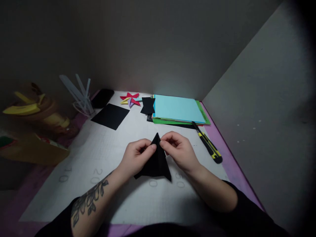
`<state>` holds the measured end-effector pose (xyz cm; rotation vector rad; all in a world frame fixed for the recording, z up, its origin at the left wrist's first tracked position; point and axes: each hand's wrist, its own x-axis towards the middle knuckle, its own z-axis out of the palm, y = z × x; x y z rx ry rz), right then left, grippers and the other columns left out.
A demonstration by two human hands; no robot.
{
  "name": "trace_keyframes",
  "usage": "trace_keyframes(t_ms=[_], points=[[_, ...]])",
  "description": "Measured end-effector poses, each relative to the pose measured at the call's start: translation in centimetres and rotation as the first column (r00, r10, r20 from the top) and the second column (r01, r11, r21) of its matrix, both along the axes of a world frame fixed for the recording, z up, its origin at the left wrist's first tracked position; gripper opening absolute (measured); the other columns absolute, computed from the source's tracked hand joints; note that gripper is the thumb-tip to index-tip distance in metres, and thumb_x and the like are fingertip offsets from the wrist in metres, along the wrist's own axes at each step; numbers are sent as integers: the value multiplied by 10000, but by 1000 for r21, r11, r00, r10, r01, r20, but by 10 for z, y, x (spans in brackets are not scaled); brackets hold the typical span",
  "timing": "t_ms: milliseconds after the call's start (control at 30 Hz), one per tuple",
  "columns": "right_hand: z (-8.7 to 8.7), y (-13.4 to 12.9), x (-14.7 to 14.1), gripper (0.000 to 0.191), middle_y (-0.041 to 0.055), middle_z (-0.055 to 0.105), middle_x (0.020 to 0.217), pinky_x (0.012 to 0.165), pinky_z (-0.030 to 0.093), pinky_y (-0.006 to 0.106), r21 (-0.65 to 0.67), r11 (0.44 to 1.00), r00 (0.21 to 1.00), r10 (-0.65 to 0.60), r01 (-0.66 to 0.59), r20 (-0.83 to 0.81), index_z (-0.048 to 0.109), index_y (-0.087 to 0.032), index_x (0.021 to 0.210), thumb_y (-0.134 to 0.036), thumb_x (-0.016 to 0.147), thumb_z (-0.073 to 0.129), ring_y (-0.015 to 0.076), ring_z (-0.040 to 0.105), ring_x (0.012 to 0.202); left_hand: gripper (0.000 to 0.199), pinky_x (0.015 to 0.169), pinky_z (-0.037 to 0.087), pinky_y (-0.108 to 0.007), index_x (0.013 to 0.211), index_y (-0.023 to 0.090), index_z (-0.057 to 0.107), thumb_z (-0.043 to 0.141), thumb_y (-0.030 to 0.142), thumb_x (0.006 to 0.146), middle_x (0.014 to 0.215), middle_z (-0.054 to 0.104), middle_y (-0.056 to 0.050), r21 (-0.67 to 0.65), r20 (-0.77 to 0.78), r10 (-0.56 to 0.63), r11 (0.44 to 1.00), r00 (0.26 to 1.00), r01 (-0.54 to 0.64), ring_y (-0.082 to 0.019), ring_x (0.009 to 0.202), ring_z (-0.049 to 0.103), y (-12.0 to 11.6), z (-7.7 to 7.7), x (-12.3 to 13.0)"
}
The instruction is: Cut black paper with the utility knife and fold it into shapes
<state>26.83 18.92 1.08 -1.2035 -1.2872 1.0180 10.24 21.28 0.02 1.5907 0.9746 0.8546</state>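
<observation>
A folded piece of black paper (158, 164) is held over the white sheet on the table, its narrow tip pointing away from me and its wider part toward me. My left hand (135, 156) pinches its left edge near the tip, thumb on top. On the opposite side, my right hand (181, 149) has thumb and index finger closed on the right edge near the tip. The other fingers of both hands are curled and partly hidden.
Behind lie a black square (110, 116), small folded paper shapes (131, 99), a small black piece (148, 105) and a coloured paper stack (179, 108). A cutter (208, 144) lies right. Clear strips (82, 95) and a brown pot (46, 115) stand left.
</observation>
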Motion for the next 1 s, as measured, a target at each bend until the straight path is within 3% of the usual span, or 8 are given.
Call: trace_keyframes(t_ms=[167, 400, 600, 800, 1000], points=[[0, 0, 0, 163, -52, 496, 588, 450, 343, 212, -47, 999, 999, 1, -3, -34, 576, -185, 723, -321, 767, 654, 77, 428, 482, 301, 490, 295, -202, 604, 155, 522, 568, 344, 834, 566, 399, 49, -76, 15, -76, 994, 997, 77, -77, 537, 358, -1, -1, 1], [0, 0, 0, 133, -54, 483, 591, 474, 335, 216, -96, 995, 999, 39, -36, 26, 541, -183, 689, -269, 757, 616, 78, 414, 502, 344, 493, 279, -214, 548, 162, 461, 511, 321, 849, 547, 349, 48, -34, -32, -90, 995, 995, 89, -83, 534, 325, -2, 1, 3], [-4, 2, 0, 121, -47, 468, 580, 509, 339, 223, -88, 996, 993, 29, -19, 118, 501, -193, 634, -219, 733, 566, 97, 416, 550, 340, 506, 295, -213, 563, 166, 471, 500, 337, 855, 560, 380, 43, -30, -74, -114, 993, 991, 112, -91, 547, 355, -2, -1, 4], [-7, 2, -1, 141, -45, 456, 577, 523, 351, 229, -45, 998, 997, -30, 33, 72, 495, -194, 623, -237, 729, 578, 101, 417, 556, 334, 511, 313, -214, 620, 162, 553, 510, 391, 859, 575, 424, 32, -34, -99, -102, 995, 990, 99, -108, 572, 393, -1, -3, 6], [-10, 3, -5, 153, -59, 457, 561, 459, 329, 218, -131, 991, 1000, -28, 28, 3, 528, -187, 688, -305, 752, 601, 85, 412, 485, 330, 566, 365, -220, 725, 156, 602, 489, 425, 878, 648, 537, 19, -46, -97, -131, 991, 987, 127, -123, 619, 472, 1, -6, 5]])
